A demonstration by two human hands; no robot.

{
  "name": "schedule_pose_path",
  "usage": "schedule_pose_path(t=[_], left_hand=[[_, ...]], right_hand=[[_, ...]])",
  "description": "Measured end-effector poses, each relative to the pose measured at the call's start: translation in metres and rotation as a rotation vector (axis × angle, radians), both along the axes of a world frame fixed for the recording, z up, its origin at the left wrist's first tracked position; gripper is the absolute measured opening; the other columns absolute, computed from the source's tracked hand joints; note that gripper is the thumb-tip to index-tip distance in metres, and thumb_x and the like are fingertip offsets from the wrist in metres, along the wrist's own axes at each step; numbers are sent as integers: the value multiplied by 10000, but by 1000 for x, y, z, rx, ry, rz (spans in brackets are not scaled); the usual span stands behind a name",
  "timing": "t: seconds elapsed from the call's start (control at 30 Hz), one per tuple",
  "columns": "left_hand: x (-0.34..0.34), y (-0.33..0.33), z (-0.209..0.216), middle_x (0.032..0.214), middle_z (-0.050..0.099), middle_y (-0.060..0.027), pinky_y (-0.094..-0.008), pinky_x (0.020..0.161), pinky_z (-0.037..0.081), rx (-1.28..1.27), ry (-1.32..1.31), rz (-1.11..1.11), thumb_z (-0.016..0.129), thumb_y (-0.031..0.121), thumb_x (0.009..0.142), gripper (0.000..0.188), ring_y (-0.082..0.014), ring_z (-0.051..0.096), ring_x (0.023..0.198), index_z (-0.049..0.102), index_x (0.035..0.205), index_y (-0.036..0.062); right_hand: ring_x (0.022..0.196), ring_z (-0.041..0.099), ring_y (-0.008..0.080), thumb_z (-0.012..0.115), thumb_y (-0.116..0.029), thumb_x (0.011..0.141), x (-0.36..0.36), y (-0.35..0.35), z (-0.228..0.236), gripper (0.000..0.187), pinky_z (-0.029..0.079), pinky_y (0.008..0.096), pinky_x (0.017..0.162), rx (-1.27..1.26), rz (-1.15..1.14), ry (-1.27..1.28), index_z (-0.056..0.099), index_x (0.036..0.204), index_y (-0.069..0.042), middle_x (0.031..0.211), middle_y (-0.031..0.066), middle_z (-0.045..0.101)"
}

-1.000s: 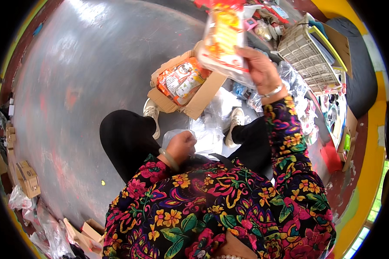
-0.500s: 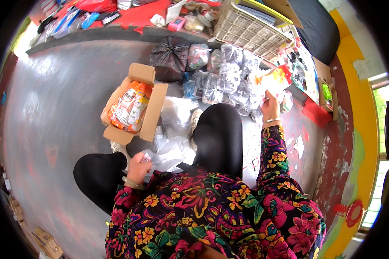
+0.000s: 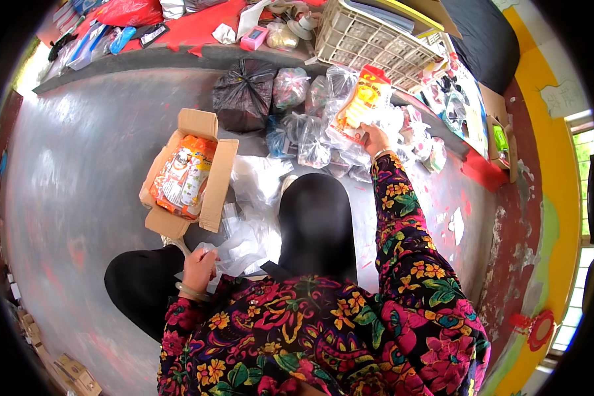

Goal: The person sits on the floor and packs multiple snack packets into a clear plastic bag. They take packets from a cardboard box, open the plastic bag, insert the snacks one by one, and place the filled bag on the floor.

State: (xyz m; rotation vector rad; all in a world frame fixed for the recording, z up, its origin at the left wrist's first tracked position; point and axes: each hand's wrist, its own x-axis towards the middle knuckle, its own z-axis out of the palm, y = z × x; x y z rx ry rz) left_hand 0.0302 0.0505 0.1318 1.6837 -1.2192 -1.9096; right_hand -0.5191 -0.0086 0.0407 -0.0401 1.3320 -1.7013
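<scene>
My right hand (image 3: 378, 140) is closed on the lower end of a red, yellow and white printed packet (image 3: 361, 105), which it holds up over a heap of clear plastic bags (image 3: 313, 142). My left hand (image 3: 199, 269), low near my left knee, grips the edge of a crumpled clear plastic bag (image 3: 254, 231). That clear plastic spreads over the floor between my legs. Beside it an open cardboard box (image 3: 222, 177) holds orange and white printed packets (image 3: 185, 173). What the heaped bags contain is hard to make out.
A knotted black bag (image 3: 244, 96) stands left of the heap. Behind runs a raised ledge with a red cover (image 3: 204, 26) and assorted small goods. A cream plastic crate (image 3: 369, 46) sits at the back right, near a small carton (image 3: 500, 148) by the wall.
My right hand has swung left with the packet, which now stands more upright and faces me. My left hand keeps its hold on the clear plastic bag. The whole view has shifted slightly.
</scene>
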Motion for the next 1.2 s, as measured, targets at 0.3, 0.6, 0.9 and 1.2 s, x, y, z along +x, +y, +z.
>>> schedule_pose_path(t=[0.3, 0.6, 0.9, 1.2], left_hand=[[11, 3, -13, 450, 417, -21, -238, 358, 275, 92, 118, 75, 484, 226, 861, 286, -100, 374, 360, 497, 658, 26], [-2, 9, -9, 486, 466, -26, -258, 392, 330, 16, 7, -149, 498, 249, 847, 314, -111, 433, 404, 530, 640, 15], [-22, -27, 1, 565, 566, -141, -366, 556, 446, -115, -72, -691, 469, 266, 824, 309, -263, 568, 532, 590, 705, 8], [-14, 3, -38, 770, 596, -217, -430, 703, 440, -461, -207, -919, 422, 253, 822, 330, -380, 567, 760, 592, 805, -30]], right_hand=[[752, 499, 263, 605, -190, 709, -54, -8, -58, 286, 458, 384, 727, 448, 488, 942, 528, 957, -70, 843, 72, 512], [1052, 478, 199, 638, -62, 660, 33, -94, 35, 454, 331, 326, 939, 110, 821, 2314, 520, 1098, -32, 1149, 56, 514], [592, 514, 134, 616, -113, 718, 334, -193, -4, 141, 420, 266, 495, -365, 1156, 548, 568, 835, -52, 710, 13, 503], [752, 565, 204, 596, -169, 742, 465, -145, -80, 174, 460, 320, 638, 470, 1453, 909, 604, 902, -100, 849, 81, 583]])
